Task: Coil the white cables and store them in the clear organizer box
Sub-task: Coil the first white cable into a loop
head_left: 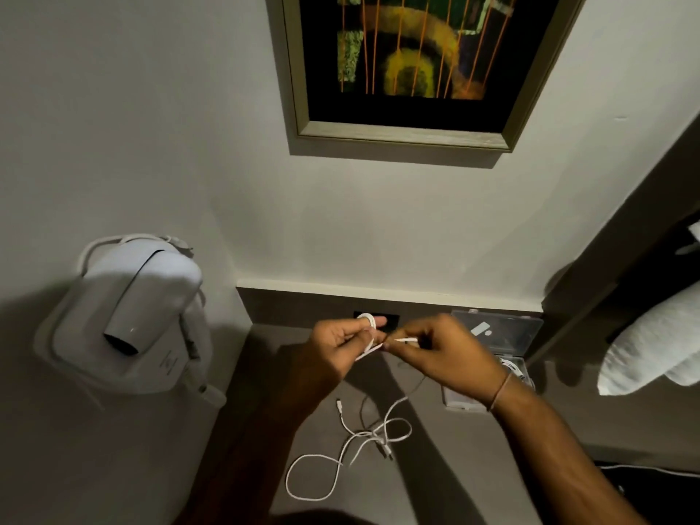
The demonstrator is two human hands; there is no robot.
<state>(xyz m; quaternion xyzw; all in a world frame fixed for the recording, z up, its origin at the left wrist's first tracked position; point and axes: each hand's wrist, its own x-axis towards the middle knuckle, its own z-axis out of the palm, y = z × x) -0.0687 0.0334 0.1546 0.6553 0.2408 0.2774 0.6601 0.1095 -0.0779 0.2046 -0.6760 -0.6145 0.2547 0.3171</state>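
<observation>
White cable (368,337) coiled round left hand (339,344) fingers, right hand (443,354) pinching its end, no legible writing, loose cables (356,441) on bench (435,467) below hands, clear organizer box (503,335) right

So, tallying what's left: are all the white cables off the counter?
No, a loose white cable lies tangled on the counter below both hands.

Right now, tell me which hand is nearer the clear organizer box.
Right. The right hand is just left of the clear organizer box, its wrist overlapping it; the left hand is farther left.
</observation>
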